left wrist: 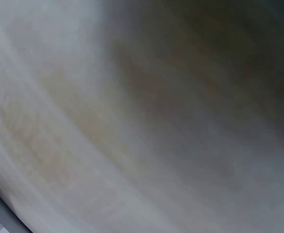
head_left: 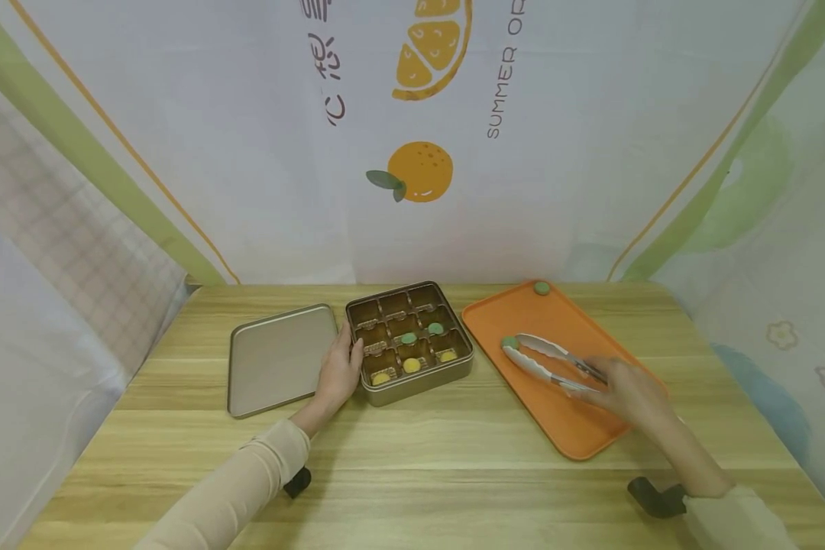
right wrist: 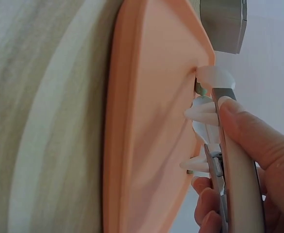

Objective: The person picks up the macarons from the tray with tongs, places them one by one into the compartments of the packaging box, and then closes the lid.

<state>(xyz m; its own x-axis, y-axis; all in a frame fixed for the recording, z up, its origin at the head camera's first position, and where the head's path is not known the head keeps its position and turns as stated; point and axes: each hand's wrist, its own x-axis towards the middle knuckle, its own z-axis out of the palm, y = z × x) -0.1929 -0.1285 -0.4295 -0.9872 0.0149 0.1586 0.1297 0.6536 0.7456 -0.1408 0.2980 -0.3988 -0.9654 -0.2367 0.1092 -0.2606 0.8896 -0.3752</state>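
Note:
In the head view my right hand (head_left: pixel 632 393) holds a pair of tongs (head_left: pixel 557 370) over an orange tray (head_left: pixel 591 428). A green round piece (head_left: pixel 509 343) lies at the tongs' tips; whether they squeeze it I cannot tell. The right wrist view shows thumb and fingers around the tongs (right wrist: pixel 241 170), with part of the green piece (right wrist: pixel 200 89) between the tips. My left hand (head_left: pixel 338 370) rests against the left side of a square tin (head_left: pixel 419 383). The tin's divided insert has yellow pieces (head_left: pixel 412 365) in the front row and two green pieces (head_left: pixel 409 338) in the middle row.
Left of the tin lies a flat metal lid (head_left: pixel 282 363), close to my left hand. Another green piece (head_left: pixel 541 288) sits at the tray's far corner. A printed cloth (head_left: pixel 412 237) hangs behind the wooden table (head_left: pixel 454 489). The left wrist view is blurred.

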